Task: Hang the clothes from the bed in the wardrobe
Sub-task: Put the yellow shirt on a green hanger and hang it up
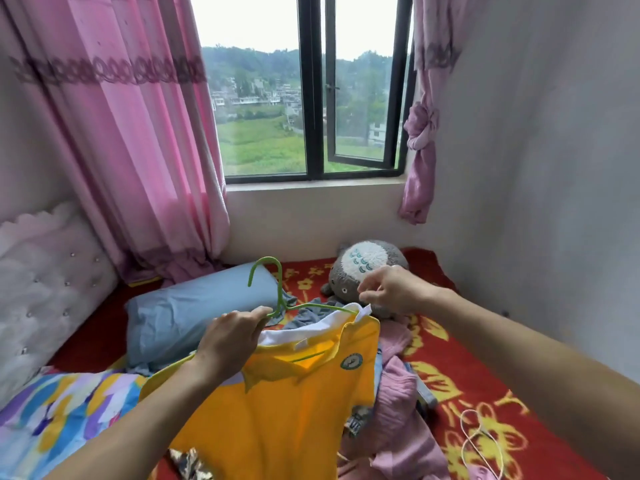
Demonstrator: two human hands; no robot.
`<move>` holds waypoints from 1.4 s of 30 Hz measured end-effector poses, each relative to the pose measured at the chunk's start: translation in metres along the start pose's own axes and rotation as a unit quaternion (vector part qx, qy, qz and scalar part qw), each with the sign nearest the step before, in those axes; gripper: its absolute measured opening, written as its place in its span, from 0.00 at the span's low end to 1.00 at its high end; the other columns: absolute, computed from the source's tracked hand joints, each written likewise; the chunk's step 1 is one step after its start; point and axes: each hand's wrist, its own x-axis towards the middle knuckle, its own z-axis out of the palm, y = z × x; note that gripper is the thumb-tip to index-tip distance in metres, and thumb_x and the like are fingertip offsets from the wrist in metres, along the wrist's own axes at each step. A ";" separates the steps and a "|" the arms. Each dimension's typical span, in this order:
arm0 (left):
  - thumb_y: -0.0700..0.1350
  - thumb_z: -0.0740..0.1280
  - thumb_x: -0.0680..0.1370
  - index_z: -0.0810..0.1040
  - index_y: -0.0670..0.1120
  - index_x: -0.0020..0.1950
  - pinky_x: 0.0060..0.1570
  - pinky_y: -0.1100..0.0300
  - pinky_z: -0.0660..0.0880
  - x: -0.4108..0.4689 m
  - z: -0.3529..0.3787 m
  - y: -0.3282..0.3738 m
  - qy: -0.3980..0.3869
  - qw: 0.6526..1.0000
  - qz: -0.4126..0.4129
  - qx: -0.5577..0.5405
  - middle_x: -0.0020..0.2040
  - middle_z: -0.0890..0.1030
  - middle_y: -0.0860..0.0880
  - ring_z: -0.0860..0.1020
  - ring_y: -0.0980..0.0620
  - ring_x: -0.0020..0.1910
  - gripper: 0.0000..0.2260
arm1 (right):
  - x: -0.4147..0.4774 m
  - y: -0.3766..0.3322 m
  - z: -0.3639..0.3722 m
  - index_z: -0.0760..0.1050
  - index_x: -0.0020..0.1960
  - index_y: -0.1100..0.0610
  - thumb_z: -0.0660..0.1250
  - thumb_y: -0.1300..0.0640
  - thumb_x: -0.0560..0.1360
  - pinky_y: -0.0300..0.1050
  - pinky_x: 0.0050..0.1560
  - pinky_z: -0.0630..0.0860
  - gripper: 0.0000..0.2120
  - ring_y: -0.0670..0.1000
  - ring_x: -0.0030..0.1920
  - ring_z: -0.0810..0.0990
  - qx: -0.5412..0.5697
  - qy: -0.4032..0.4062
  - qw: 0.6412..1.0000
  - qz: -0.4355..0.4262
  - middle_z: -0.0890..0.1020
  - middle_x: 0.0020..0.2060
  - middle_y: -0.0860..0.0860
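A yellow polo shirt (287, 403) with a white collar hangs over the bed on a thin green hanger (277, 289). My left hand (228, 344) grips the hanger just below its hook, together with the shirt's collar. My right hand (391, 289) pinches the white collar at the hanger's right shoulder. The hanger's left arm is hidden inside the shirt. More clothes lie on the bed beneath: a pink garment (401, 420) and a grey-blue one (304, 317). No wardrobe is in view.
The bed has a red floral blanket (460, 375), a blue pillow (187, 317), a colourful quilt (59, 414) at left and a grey plush toy (363, 268) by the wall. A white cable (481, 441) lies at right. Pink curtains (138, 133) flank the window (311, 98).
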 end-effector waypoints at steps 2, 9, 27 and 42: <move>0.57 0.52 0.78 0.77 0.54 0.52 0.30 0.54 0.73 0.001 -0.020 0.009 0.012 1.000 0.000 -0.006 0.37 0.84 0.48 0.81 0.41 0.36 0.16 | 0.000 -0.004 0.024 0.81 0.49 0.50 0.65 0.46 0.77 0.46 0.45 0.80 0.10 0.52 0.45 0.82 0.057 -0.006 0.998 0.012 0.83 0.43 0.48; 0.75 0.40 0.70 0.79 0.56 0.59 0.39 0.56 0.69 -0.037 -0.079 0.061 -0.050 0.995 -0.088 -0.015 0.50 0.84 0.53 0.80 0.50 0.51 0.38 | -0.010 -0.005 0.021 0.82 0.41 0.56 0.66 0.56 0.77 0.46 0.38 0.78 0.09 0.57 0.43 0.83 0.069 0.081 0.993 -0.061 0.84 0.40 0.54; 0.57 0.58 0.79 0.75 0.51 0.43 0.26 0.64 0.64 -0.245 -0.267 0.173 0.141 0.936 -0.261 0.191 0.37 0.73 0.53 0.75 0.52 0.32 0.13 | -0.164 -0.193 0.049 0.78 0.56 0.44 0.70 0.44 0.71 0.45 0.48 0.74 0.14 0.42 0.49 0.76 0.083 0.060 0.845 -0.525 0.78 0.50 0.39; 0.59 0.56 0.78 0.70 0.53 0.43 0.32 0.54 0.70 -0.603 -0.491 0.274 0.180 0.840 -0.446 0.249 0.37 0.71 0.57 0.72 0.57 0.34 0.12 | -0.427 -0.425 0.200 0.80 0.35 0.45 0.73 0.53 0.73 0.33 0.32 0.67 0.08 0.37 0.30 0.70 0.197 -0.282 0.697 -0.629 0.75 0.26 0.40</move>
